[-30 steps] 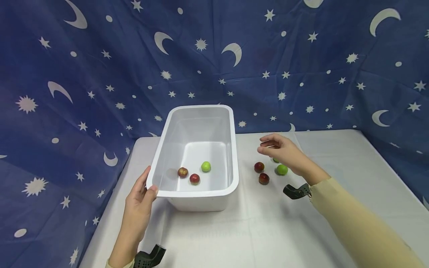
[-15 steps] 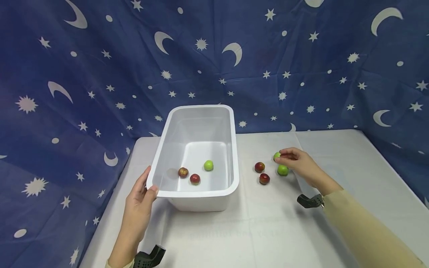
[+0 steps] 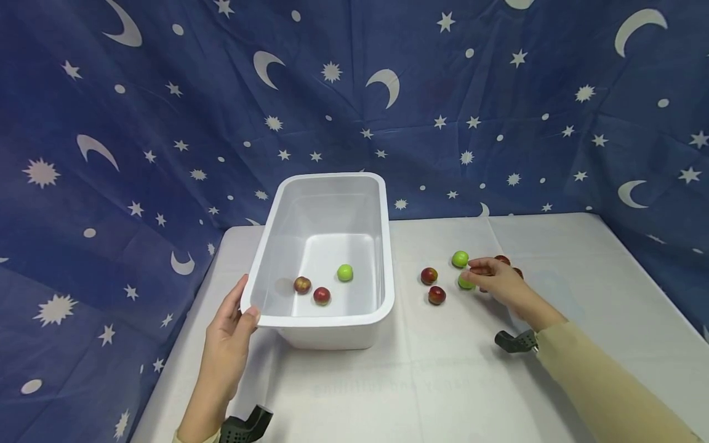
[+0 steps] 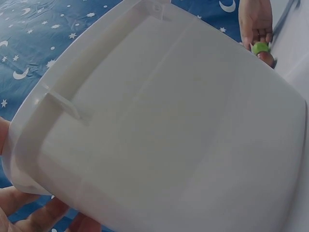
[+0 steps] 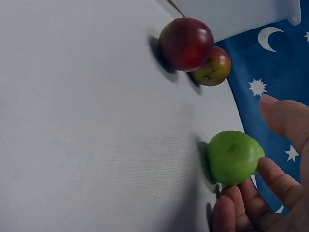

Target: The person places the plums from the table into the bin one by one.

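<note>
My left hand (image 3: 228, 344) holds the near left corner of a deep white plastic tub (image 3: 318, 320), thumb over the rim and fingers along the outside. Inside the tub lie a green plum (image 3: 345, 272) and two red plums, one of them mottled (image 3: 301, 285). To the right, my right hand (image 3: 501, 286) is at another green plum (image 3: 465, 282) on the table. In the right wrist view, its fingers lie beside this green plum (image 5: 232, 157), while the thumb stands apart from it. A further green plum (image 3: 460, 259) sits just behind.
Two red plums, the nearer one (image 3: 436, 295) and one behind it (image 3: 429, 275), lie between tub and right hand. More red plums (image 3: 502, 259) show partly behind that hand. A white cloth (image 3: 388, 394) covers the table; a blue star-patterned curtain (image 3: 332, 111) hangs behind.
My right hand has moved right, then down toward the nearer green plum, uncovering the farther one. The green plum in the tub has shifted slightly right. My left hand stays on the rim.
</note>
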{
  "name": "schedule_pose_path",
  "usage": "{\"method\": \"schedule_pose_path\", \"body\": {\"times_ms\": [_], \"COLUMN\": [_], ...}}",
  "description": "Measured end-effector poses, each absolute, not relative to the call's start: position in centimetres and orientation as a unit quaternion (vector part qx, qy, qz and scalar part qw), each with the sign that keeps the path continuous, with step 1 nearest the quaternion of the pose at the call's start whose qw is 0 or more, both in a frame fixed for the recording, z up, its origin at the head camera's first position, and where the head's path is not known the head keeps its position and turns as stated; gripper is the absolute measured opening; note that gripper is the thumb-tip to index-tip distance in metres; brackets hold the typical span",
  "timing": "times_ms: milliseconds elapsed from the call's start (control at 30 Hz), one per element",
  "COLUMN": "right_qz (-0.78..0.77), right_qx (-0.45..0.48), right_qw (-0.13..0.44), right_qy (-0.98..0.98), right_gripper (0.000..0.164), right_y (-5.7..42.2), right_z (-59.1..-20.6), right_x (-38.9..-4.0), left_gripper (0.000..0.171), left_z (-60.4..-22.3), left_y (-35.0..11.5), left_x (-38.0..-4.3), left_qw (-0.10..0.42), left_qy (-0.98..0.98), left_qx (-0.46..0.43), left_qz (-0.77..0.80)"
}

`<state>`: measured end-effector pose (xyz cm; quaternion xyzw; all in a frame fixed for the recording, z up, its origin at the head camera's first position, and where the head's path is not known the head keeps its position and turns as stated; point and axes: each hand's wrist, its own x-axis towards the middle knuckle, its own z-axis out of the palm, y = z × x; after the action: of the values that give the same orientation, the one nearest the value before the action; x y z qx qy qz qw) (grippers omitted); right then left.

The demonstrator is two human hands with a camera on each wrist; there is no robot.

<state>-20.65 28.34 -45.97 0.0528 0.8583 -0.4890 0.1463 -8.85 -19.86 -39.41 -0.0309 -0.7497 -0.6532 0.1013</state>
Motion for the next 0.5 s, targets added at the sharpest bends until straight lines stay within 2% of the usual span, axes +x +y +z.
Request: {"method": "schedule_pose_path", "body": {"times_ms": [500], "right_qz": [-0.463], "right_qx": [0.065], "right_qw": [0.148], "right_qy": [0.871], "right_gripper": [0.067], "right_y": [28.3], "right_z": [-47.5], "right_x": [-20.8], "left_gripper": [0.053], "left_z": [-39.3], "left_y": [-19.8], "left_x": [-8.8], "left_qw": [0.099], "left_qy": [-0.74], "left_qx": [-0.036], "left_qz": [-0.665]}}
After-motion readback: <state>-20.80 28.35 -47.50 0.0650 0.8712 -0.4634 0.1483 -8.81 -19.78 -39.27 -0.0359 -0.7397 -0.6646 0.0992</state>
